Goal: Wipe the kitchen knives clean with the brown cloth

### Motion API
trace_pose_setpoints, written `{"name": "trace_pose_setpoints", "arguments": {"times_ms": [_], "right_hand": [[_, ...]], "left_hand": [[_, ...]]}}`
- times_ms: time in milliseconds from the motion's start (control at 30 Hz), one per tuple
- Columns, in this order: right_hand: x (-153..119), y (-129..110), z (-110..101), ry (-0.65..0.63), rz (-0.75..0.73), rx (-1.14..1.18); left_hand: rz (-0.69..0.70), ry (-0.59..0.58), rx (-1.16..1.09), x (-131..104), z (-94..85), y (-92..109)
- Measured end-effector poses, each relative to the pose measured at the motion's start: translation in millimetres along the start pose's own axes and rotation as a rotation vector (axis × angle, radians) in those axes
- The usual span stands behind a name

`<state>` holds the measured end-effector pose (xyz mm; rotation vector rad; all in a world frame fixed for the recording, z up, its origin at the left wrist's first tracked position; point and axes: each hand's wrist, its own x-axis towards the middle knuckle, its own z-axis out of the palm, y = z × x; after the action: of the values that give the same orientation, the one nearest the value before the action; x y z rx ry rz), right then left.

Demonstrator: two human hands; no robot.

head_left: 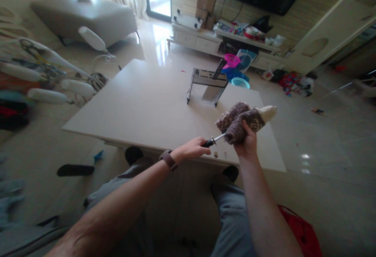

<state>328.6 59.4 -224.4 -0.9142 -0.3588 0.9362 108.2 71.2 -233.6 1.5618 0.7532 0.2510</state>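
My left hand (202, 147), with a brown watch on its wrist, is closed around the black handle of a thin metal rod (219, 137) with a small crossguard. The rod's far end meets the near end of a fuzzy brown and cream sock-like piece (246, 124); I cannot tell how far inside it goes. My right hand (247, 141) grips this piece from below and the right, its thumb across the top. Behind and against it is a second fuzzy patterned piece (232, 117). Both hands are over the front right of the white table (141, 100).
A small metal-framed stand (208, 78) is at the table's far side. Small stickers (216, 154) lie by the front edge. Beyond are pink (232, 59) and light blue baskets (240, 83) and a low cabinet (195, 40). A fan-like light fixture (79, 87) appears at left.
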Motion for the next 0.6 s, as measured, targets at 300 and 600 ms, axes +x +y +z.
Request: {"name": "trace_pose_setpoints", "arguments": {"times_ms": [300, 600], "right_hand": [[26, -19, -27, 0.159, -0.018, 0.118], [-19, 9, 13, -0.097, 0.101, 0.012]], "left_hand": [[0.003, -0.011, 0.016, -4, -4.0, 0], [0.024, 0.007, -0.581, 3, 1.5, -5]]}}
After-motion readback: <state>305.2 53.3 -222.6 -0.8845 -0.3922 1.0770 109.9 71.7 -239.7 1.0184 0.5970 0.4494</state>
